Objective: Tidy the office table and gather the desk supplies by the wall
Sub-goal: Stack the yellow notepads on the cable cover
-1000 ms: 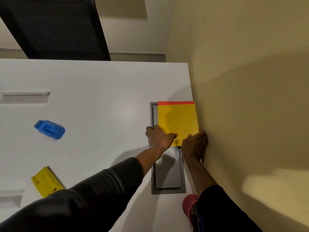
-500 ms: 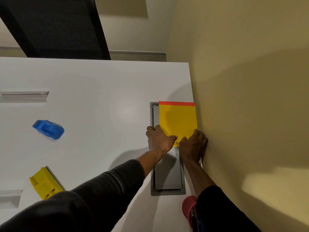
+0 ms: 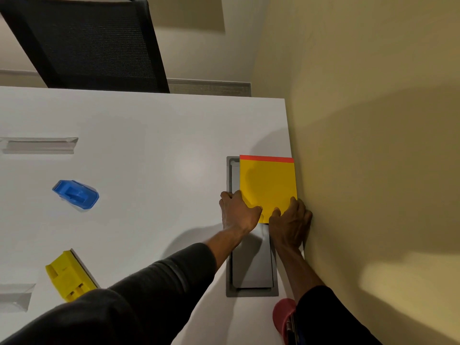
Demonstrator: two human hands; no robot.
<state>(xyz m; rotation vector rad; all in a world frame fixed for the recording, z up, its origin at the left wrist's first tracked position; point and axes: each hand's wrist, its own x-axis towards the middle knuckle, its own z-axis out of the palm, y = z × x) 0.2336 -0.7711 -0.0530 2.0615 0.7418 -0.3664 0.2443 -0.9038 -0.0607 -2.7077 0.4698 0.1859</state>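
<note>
A yellow notepad (image 3: 267,184) with a red top strip lies flat on the white table (image 3: 149,150), its right edge against the wall (image 3: 361,158). My left hand (image 3: 237,211) grips its near left corner. My right hand (image 3: 290,224) presses on its near right corner, beside the wall. A blue tape dispenser (image 3: 76,194) sits far left. A yellow stapler-like tool (image 3: 68,275) lies near the left front, partly hidden by my sleeve.
A grey cable hatch (image 3: 251,265) is set in the table, partly under the notepad. A red pen cup (image 3: 285,319) stands by the wall near my right arm. A black mesh chair (image 3: 87,43) stands beyond the far edge. Two recessed slots (image 3: 39,145) lie at left.
The notepad has been squared up a little against the wall. Both hands stay on its near corners, and my right hand has slid slightly left.
</note>
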